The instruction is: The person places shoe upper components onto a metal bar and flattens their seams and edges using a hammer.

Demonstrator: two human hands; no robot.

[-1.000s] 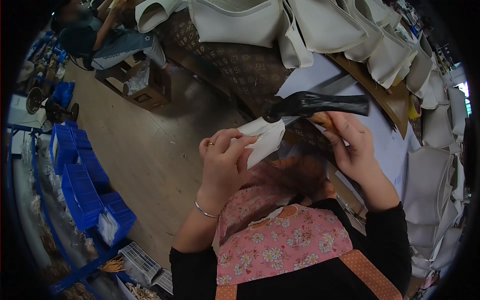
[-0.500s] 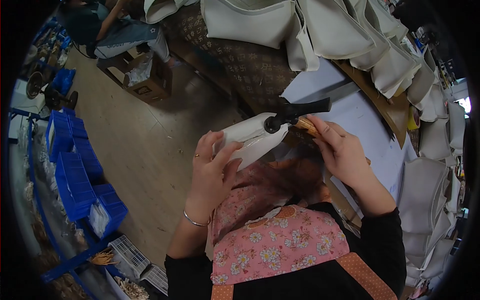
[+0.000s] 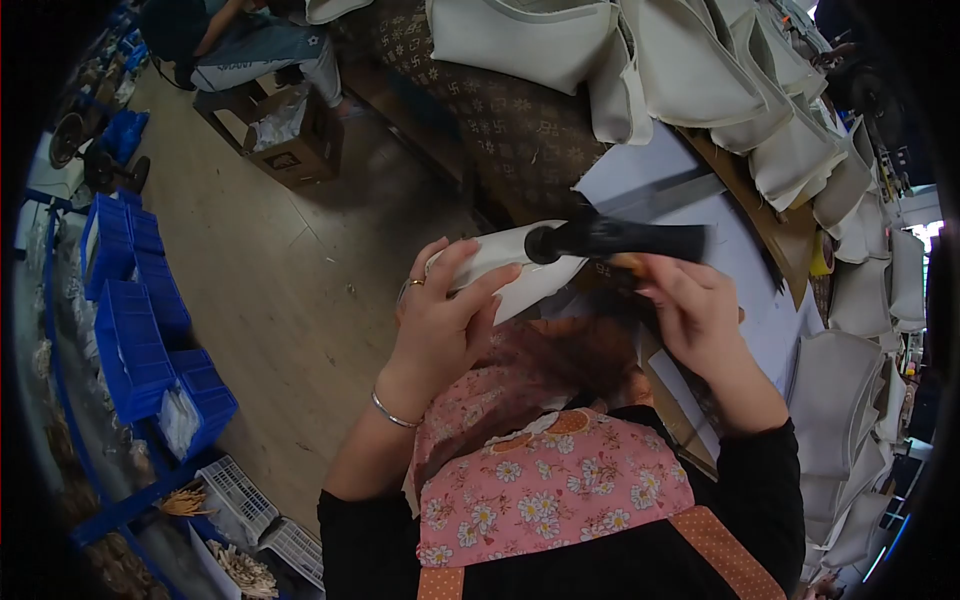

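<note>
In my left hand is a white leather-like piece with a seam along its middle, gripped between thumb and fingers. My right hand is closed round the wooden handle of a hammer. The hammer's black head is blurred, and its round face is over the far right end of the white piece; whether they touch I cannot tell. Most of the handle is hidden by the head and my fingers. Below both hands is my pink flowered apron.
Several off-white bag bodies lie on the patterned cloth and along the right side. White sheets cover part of the table. Blue bins stand at left. Beyond are a cardboard box and a seated person.
The hammer head has swung round and now lies more level, its far end lower and further right. My left hand still grips the white piece. The whole view has shifted slightly.
</note>
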